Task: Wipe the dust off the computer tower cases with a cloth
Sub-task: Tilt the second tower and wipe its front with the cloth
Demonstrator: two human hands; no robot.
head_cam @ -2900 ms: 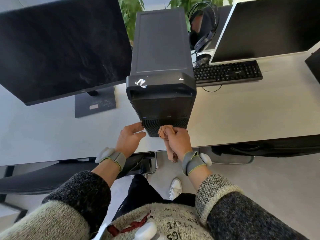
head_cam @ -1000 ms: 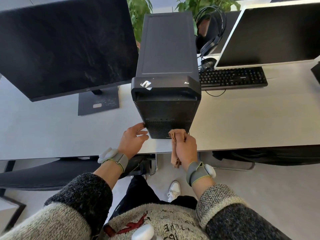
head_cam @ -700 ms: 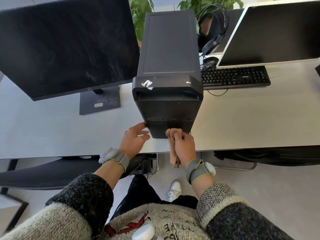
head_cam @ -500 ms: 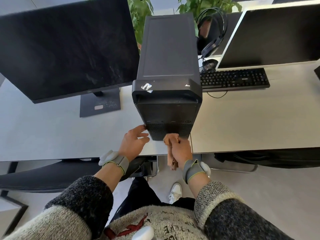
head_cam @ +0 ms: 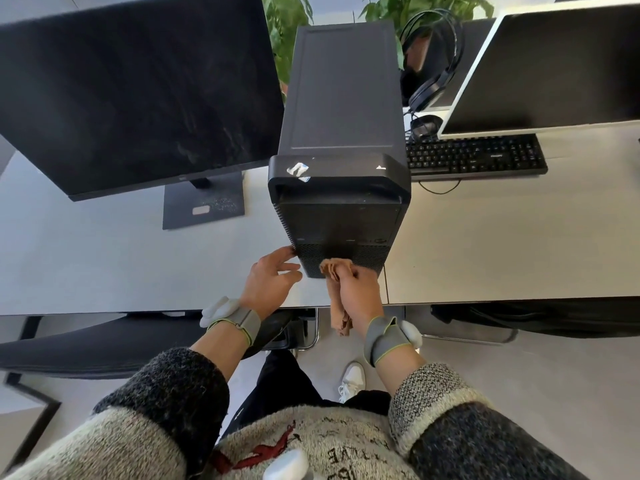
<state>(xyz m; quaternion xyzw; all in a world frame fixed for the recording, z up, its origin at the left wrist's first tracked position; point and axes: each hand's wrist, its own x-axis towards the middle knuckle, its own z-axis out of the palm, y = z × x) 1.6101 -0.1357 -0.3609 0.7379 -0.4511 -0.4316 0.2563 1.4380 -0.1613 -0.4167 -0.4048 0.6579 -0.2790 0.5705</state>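
Fingers R hand (head_cam: 358,293) pinch crumpled tan cloth (head_cam: 333,269) on black tower (head_cam: 341,98) mesh; L hand (head_cam: 268,282) spread.

There is one computer tower (head_cam: 341,98), and I count everything else from it.

- **Benches:** two, the left bench (head_cam: 86,265) and the right bench (head_cam: 502,244). They meet in a seam by the tower's front right corner.
- **Monitors:** two, a black monitor (head_cam: 138,91) left of the tower and a white-edged monitor (head_cam: 561,64) to its right.
- **Keyboard:** one keyboard (head_cam: 474,155), just right of the tower.
- **Headset:** one headset (head_cam: 436,84), near the tower's back right corner.
- **Plants:** two behind the tower, the left plant (head_cam: 287,29) and the right plant (head_cam: 408,8).
- **Hands:** two at the tower's front foot, the left hand (head_cam: 270,282) and the right hand (head_cam: 358,292).
- **Cloth:** one cloth (head_cam: 334,268), also at the tower's front foot.
- **Wristbands:** two grey ones, the left wristband (head_cam: 239,322) and the right wristband (head_cam: 386,341).
- **Shoe:** one white shoe (head_cam: 353,377) on the floor, in front of the tower.
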